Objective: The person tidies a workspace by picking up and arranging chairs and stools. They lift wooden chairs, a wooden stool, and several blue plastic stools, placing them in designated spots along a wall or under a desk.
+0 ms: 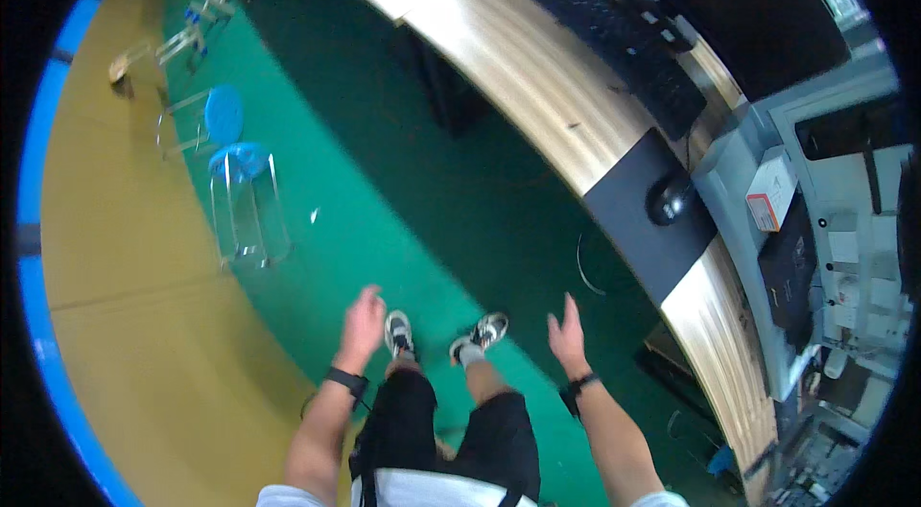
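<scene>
My left hand (363, 325) hangs over the green floor in front of my left shoe, a little blurred, with its fingers loosely stretched and nothing visible in it. My right hand (568, 336) is held out over the dark part of the floor, to the left of the desk edge. Its thumb and fingers are apart, and it holds nothing. Each wrist carries a black band. Neither hand touches anything. Nearest to the right hand on the desk (532, 56) is a black mouse (669, 200) on a dark mouse pad (641, 224).
A black keyboard (604, 32) and a dark monitor (729, 3) stand on the desk. Beyond a grey partition (734, 181) sits a white and orange box (772, 190). Two blue-topped stools (242, 162) with metal legs stand at the left, near the tan flooring (134, 315).
</scene>
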Action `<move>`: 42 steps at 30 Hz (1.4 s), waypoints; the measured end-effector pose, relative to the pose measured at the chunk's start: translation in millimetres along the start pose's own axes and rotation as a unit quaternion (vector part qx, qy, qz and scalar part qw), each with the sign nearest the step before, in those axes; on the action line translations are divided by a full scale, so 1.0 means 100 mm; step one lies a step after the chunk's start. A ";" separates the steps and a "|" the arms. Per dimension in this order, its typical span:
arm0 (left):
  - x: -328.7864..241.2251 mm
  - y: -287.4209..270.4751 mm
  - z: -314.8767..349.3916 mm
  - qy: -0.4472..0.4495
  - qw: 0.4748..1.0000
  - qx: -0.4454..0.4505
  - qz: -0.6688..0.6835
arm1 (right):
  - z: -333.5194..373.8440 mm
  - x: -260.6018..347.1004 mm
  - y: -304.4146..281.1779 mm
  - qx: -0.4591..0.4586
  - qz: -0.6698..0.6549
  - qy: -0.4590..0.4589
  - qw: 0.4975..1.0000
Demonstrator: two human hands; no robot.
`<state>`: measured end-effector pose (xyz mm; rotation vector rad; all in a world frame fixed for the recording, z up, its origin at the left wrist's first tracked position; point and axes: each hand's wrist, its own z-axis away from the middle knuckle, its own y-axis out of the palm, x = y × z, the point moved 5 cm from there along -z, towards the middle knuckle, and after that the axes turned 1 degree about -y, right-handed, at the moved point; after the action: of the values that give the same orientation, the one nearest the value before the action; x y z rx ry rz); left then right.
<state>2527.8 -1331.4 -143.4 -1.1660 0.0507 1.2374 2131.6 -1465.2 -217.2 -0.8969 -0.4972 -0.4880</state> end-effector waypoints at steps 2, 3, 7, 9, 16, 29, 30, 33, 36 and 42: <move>0.11 -0.88 0.24 0.018 0.995 -0.083 -0.044 | 0.16 1.01 0.00 -0.043 -0.031 -0.156 0.986; 0.00 -1.30 0.39 -0.012 0.994 -0.098 -0.038 | 0.19 1.42 0.03 -0.022 -0.036 -0.179 0.983; 0.49 -2.46 0.88 0.015 0.965 -0.254 -0.067 | 0.29 2.98 0.34 0.025 0.003 -0.294 0.956; 0.72 -2.83 0.99 0.010 0.956 -0.286 -0.066 | 0.35 3.63 0.54 0.024 0.056 -0.342 0.938; 1.66 -3.62 1.60 -0.138 0.933 -0.326 0.062 | 0.89 5.40 1.41 0.056 0.111 -0.437 0.891; 2.37 -4.85 1.37 -0.226 0.868 -0.422 0.128 | 0.72 7.12 2.61 0.085 0.103 -0.494 0.859; 2.37 -5.06 1.12 -0.230 0.871 -0.415 0.126 | 0.50 7.41 2.70 0.081 0.097 -0.504 0.854; 2.30 -5.33 0.60 -0.244 0.877 -0.394 0.129 | 0.05 7.85 2.82 0.099 0.098 -0.508 0.850; 2.21 -5.60 0.17 -0.249 0.875 -0.392 0.137 | -0.21 8.31 3.02 0.116 0.090 -0.484 0.863; 2.14 -6.09 -0.93 -0.217 0.892 -0.362 0.161 | -0.92 8.93 3.30 0.115 0.124 -0.479 0.861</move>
<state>3117.1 -1168.9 85.1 -1.5152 -0.6276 1.8773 3043.2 -1535.0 64.1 -0.9136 -1.2990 0.3043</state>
